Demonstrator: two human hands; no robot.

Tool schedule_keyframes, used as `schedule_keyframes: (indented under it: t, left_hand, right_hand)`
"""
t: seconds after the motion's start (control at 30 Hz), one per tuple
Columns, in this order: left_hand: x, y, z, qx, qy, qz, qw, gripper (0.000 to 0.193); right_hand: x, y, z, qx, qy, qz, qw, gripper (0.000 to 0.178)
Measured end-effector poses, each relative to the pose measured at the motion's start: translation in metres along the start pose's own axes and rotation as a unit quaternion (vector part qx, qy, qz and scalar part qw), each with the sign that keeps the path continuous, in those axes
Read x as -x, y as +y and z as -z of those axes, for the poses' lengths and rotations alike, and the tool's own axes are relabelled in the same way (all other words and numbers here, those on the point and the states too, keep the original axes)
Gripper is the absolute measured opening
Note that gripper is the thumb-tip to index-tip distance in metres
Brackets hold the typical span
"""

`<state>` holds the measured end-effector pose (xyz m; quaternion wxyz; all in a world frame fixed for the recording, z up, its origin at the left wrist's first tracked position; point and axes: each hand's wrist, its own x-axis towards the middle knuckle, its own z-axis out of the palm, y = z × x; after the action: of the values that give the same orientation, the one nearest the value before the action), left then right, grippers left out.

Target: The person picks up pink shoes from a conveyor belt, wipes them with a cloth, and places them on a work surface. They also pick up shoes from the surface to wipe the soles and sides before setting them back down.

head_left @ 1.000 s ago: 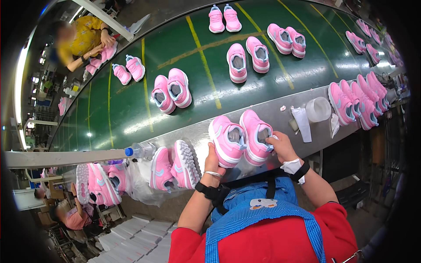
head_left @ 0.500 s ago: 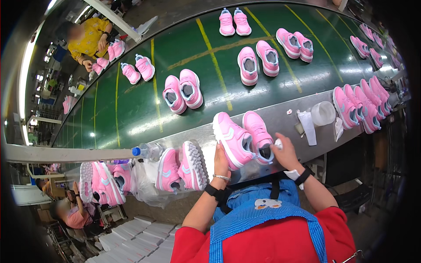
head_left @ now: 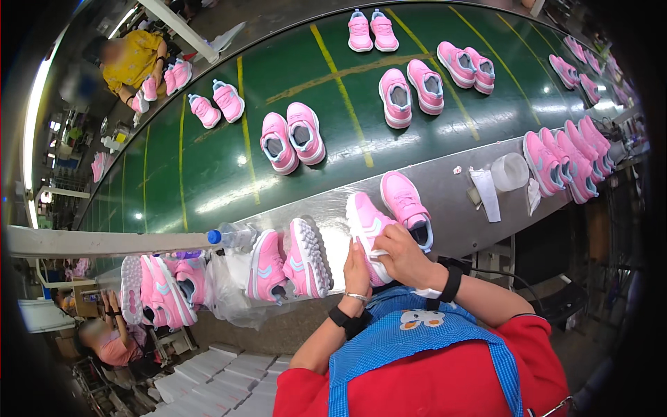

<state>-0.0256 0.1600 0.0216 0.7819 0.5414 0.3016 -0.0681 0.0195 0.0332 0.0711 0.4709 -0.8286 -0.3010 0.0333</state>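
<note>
A pink sneaker (head_left: 366, 221) with pale blue trim stands tilted at the metal ledge in front of me. My left hand (head_left: 356, 270) grips its near left side. Pinched in my right hand (head_left: 406, 257) is a small white wad (head_left: 377, 255), cloth or tissue, I cannot tell which; it presses against the sneaker's side near the heel. My right hand hides part of the shoe's opening. Just beyond that hand sits the matching pink sneaker (head_left: 401, 194), untouched, its toe pointing away. To my left, another pink pair (head_left: 303, 257) rests on the ledge, one shoe showing its knobbly sole.
Several pink pairs stand on the green conveyor belt (head_left: 208, 163) behind the metal ledge (head_left: 445, 177). A bottle (head_left: 236, 236) and plastic bag (head_left: 233, 288) lie left; a clear tub (head_left: 509, 172), white strip (head_left: 485, 194) and shoe row (head_left: 566, 160) stand right. A person (head_left: 135, 62) handles shoes across the belt.
My right hand has moved left from the far sneaker's opening to the near sneaker's side, bringing the white wad. The near sneaker has shifted slightly toward me and turned.
</note>
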Motion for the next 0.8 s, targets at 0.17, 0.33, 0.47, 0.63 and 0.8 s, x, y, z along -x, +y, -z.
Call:
schedule_keyframes:
  t: [0.17,0.33,0.47,0.63,0.8]
  left_hand:
    - [-0.001,0.007,0.009,0.070,-0.007,0.011,0.997,0.044]
    - [-0.016,0.003,0.018,0.101,-0.014,0.069,0.992,0.043]
    - [-0.052,-0.013,0.024,0.127,0.060,0.011,0.990,0.049]
    - [-0.068,0.030,0.028,0.069,0.069,0.130,0.987,0.058]
    - [-0.064,0.044,0.022,-0.049,0.033,-0.019,0.998,0.064]
  right_hand:
    - [-0.023,0.004,-0.013,0.057,0.097,0.011,0.994,0.013]
    - [-0.040,0.025,0.027,-0.036,0.138,-0.154,0.978,0.020]
    - [-0.010,0.053,-0.010,-0.052,0.089,-0.068,0.992,0.019]
    - [-0.013,0.046,-0.013,-0.007,0.063,-0.048,0.997,0.022]
    - [-0.002,0.041,-0.016,-0.119,0.023,-0.046,0.992,0.025]
